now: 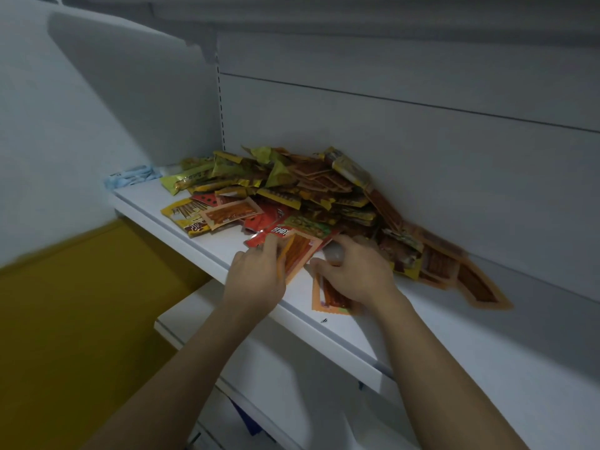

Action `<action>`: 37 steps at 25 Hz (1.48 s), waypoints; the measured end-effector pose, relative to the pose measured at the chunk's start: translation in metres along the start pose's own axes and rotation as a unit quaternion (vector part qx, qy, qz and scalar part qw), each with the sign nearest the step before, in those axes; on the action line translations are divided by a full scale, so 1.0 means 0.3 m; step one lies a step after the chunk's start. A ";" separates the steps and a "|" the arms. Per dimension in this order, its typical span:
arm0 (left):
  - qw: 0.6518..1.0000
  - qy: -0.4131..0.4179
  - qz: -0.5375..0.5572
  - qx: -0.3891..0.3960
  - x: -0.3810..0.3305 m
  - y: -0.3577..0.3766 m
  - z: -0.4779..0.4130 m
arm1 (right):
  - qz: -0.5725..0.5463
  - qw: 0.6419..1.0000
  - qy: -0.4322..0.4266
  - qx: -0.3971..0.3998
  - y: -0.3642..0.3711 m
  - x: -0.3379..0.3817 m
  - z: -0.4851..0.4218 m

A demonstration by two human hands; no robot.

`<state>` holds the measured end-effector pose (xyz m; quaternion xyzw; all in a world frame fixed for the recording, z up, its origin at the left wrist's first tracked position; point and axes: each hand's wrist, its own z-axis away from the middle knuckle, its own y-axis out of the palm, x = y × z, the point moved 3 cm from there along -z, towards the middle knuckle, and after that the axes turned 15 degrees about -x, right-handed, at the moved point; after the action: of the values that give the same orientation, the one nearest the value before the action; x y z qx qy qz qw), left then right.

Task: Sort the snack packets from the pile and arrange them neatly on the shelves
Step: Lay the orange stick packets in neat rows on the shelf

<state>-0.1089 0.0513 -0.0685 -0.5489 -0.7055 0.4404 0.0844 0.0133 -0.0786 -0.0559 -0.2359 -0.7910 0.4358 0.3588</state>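
Left hand [256, 274] pinches an orange packet [300, 251] at the near edge of the pile [308, 196]. Your right hand [354, 274] covers a second packet [328, 293], grip unclear. Both lie near the shelf [201, 235] lip. Tug carelessly and slick neighbours could slide off.

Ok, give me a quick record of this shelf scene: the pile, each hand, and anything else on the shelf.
pile: mixed snack packets heaped on the shelf against its back wall
left hand: pinches an orange packet at the pile's front edge
right hand: rests on a second orange packet, grip unclear
far left end: pale blue packets
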 end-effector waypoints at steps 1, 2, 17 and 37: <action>0.999 -0.010 0.021 -0.029 -0.003 -0.013 -0.006 | 0.021 0.999 0.007 0.049 -0.005 -0.014 0.002; 0.997 -0.015 0.043 -0.056 -0.006 -0.025 -0.011 | 0.049 0.994 0.003 0.102 -0.007 -0.026 0.005; 0.993 -0.060 -0.090 0.039 -0.028 0.030 -0.074 | 0.053 0.988 0.111 0.098 -0.004 -0.087 -0.014; 0.991 -0.031 0.010 0.128 -0.139 0.037 -0.120 | -0.046 0.972 0.152 0.174 -0.128 -0.154 0.068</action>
<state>-0.0636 0.0350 -0.0398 -0.5270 -0.6398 0.5446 0.1276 0.0243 -0.1404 -0.0472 -0.1962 -0.6493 0.5091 0.5299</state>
